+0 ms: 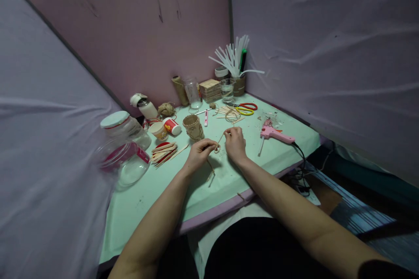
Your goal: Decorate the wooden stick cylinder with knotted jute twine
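So from the head view, both hands are busy with a bit of twine [217, 149] just above the desk [153, 209], to the right of the brown cup [194, 129]. The left hand [199, 154] pinches it in the fingertips right by a small loop, and the right hand [235, 144] has a pinch on it too, with a short stretch running between the 2. A loose length dangles below the left hand.

Progress-wise, I'd say the loop is started but nowhere near finished: there's 1 little ring formed, and plenty of slack that isn't worked in. It isn't attached to anything either, as far as I can see. Can't tell if there's a knot or any glue in it.

The cup looks way further along tbh. It stands upright with a wrapped-looking side and a twisty rim, though I can't make out whether every bit is covered.

The pink glue gun [274, 134] lies on the desk, well apart from the hands. Scissors [245, 109] and a pink knife [206, 118] are both lying free. The pile of sticks [163, 153] left of the cup is loose, nothing built from it there.
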The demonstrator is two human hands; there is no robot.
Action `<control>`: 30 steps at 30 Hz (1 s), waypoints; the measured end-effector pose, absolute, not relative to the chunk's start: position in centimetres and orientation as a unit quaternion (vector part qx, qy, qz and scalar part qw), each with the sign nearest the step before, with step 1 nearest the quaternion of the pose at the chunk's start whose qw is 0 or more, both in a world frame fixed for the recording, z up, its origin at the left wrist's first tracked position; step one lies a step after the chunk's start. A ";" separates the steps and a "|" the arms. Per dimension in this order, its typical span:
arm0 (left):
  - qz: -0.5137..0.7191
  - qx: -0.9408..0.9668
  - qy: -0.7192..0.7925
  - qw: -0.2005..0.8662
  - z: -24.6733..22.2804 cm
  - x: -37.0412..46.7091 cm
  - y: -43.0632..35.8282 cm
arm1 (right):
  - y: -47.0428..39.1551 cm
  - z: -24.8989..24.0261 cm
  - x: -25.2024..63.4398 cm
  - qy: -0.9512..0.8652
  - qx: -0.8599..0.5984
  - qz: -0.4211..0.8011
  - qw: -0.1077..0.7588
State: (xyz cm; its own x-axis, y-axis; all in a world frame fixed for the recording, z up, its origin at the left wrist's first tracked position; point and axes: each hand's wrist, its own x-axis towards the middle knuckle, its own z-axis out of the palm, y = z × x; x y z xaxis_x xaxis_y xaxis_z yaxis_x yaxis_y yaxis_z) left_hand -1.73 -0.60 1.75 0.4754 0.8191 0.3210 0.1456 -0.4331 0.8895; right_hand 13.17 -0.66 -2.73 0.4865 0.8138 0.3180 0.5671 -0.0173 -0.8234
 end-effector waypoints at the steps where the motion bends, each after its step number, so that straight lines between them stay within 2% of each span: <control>1: 0.399 0.749 0.317 0.425 1.8 -1.7 -0.7 | -0.7 -2.6 13.2 -0.490 -0.706 0.124 0.496; 7: 0.401 0.752 0.296 0.431 2.3 -1.8 -0.9 | -0.8 -2.2 13.1 -0.476 -0.727 0.143 0.473; 19: 0.404 0.732 0.309 0.453 2.9 -2.0 -1.3 | -0.5 -2.6 13.2 -0.470 -0.724 0.141 0.485; 25: 0.450 0.699 0.426 0.357 1.1 -1.8 -0.1 | -1.3 -2.5 12.5 -0.540 -0.645 0.034 0.539; 30: 0.447 0.705 0.450 0.316 0.1 -1.9 0.5 | -2.3 -1.8 11.7 -0.670 -0.539 -0.018 0.511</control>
